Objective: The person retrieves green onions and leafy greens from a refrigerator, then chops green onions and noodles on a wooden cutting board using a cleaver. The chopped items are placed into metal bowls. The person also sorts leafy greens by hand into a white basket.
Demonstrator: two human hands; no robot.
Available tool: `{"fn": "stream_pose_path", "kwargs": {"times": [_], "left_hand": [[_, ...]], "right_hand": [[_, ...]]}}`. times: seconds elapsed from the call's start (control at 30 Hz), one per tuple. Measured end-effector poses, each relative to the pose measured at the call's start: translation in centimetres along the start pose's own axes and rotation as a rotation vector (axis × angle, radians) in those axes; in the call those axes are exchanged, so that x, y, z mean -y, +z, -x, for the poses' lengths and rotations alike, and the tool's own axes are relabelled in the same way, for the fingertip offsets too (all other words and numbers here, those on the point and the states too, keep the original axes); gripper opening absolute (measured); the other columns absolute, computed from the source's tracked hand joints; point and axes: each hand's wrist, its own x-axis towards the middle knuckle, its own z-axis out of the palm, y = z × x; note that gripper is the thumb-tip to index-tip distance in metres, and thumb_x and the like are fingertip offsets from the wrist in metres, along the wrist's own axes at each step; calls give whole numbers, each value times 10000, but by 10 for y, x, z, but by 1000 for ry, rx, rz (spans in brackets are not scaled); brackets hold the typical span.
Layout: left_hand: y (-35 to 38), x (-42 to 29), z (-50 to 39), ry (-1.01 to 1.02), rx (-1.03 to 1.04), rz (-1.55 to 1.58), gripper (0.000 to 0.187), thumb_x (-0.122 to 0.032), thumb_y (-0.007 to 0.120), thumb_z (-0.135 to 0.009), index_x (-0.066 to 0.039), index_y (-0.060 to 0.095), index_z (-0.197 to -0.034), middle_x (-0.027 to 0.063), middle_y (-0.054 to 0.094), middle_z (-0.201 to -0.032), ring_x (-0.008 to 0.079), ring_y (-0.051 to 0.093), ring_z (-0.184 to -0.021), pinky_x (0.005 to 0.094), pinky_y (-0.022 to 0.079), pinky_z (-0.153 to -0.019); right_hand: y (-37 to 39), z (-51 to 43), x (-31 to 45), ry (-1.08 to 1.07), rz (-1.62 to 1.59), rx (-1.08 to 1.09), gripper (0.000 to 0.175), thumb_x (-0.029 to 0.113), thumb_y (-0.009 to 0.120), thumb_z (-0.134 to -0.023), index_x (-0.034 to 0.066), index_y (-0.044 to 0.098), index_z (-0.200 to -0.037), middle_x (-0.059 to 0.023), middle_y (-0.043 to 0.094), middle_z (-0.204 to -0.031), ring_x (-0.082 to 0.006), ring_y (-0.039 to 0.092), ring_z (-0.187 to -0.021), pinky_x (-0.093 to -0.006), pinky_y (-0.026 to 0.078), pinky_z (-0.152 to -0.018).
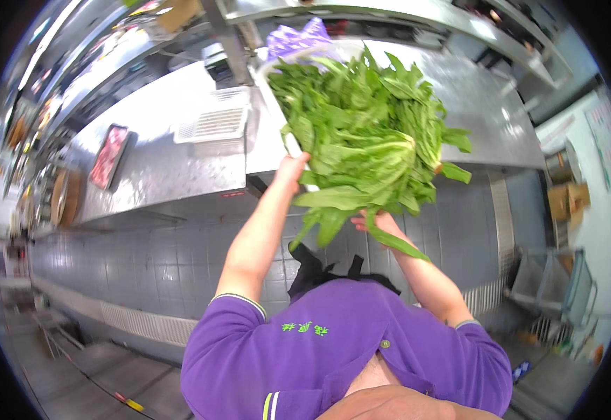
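A white plastic tub point(270, 94) heaped with leafy green vegetables point(358, 126) is in front of me, tilted at the edge of the steel counter. My left hand point(294, 167) grips the tub's near left rim. Under the overhanging leaves at the front is my right hand point(381, 223); its fingers point left and are partly covered, so its hold cannot be made out. One head of long-leaf lettuce point(384, 163) lies on top with its cut base to the right. Several long leaves droop over the front side.
The steel counter point(200, 173) carries a white slatted basket point(213, 118) and a tray of red meat point(110, 156) on the left. Behind the tub is a purple patterned bag point(300, 39). A steel post point(227, 44) rises near the tub. Grey crates point(549, 281) stand at right on the tiled floor point(179, 257).
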Motion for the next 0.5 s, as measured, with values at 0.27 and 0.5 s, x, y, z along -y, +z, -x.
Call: {"fn": "stream_pose_path", "kwargs": {"times": [0.27, 0.5], "left_hand": [[-44, -46, -64, 121, 203, -128, 375, -150, 707, -846, 11, 602, -1168, 98, 686, -1036, 188, 638, -898, 327, 496, -816], [-101, -69, -61, 264, 13, -567, 723, -352, 633, -904, 54, 370, -1442, 186, 618, -1231, 226, 612, -1052, 326, 474, -910]], "right_hand": [[-52, 69, 73, 301, 1062, -245, 314, 317, 640, -870, 40, 743, -976, -121, 715, -766, -202, 682, -686, -344, 550, -672], [-38, 2, 173, -443, 1103, -880, 895, 310, 772, -740, 54, 350, -1486, -292, 503, -1370, -377, 525, -1266, -416, 444, -1051]]}}
